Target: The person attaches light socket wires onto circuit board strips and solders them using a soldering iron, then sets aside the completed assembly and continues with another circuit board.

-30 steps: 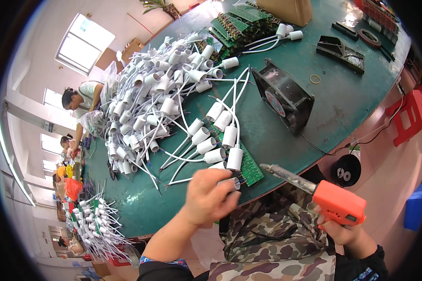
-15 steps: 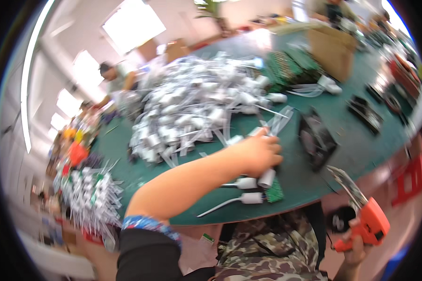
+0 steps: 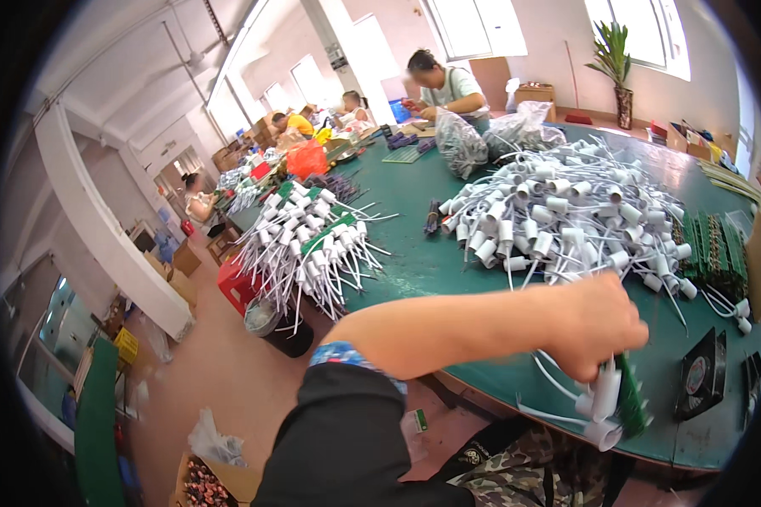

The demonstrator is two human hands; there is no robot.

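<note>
My left hand [image 3: 596, 325] is closed at the table's near right edge, its arm stretched across from the lower middle. Beneath its fingers hangs a green circuit board [image 3: 630, 397], tilted, with white cylindrical lamp holders [image 3: 604, 393] attached by white wires; my fingers grip its upper end, which they hide. Just beyond the hand lies a large heap of white wired lamp holders [image 3: 541, 245]. To the hand's right stands a small black fan [image 3: 700, 376]. My right hand is out of the picture.
Stacked green boards [image 3: 710, 253] lie at the far right of the green table [image 3: 397, 253]. Finished-looking board assemblies [image 3: 304, 232] pile up at its left edge, above a black bucket [image 3: 287, 334]. A co-worker [image 3: 448, 89] sits across the table near clear plastic bags [image 3: 461, 144].
The view has swung to the left. My left hand now lifts the circuit board with its lamp holders off the table. My right hand and its orange gun-shaped tool have left the picture.
</note>
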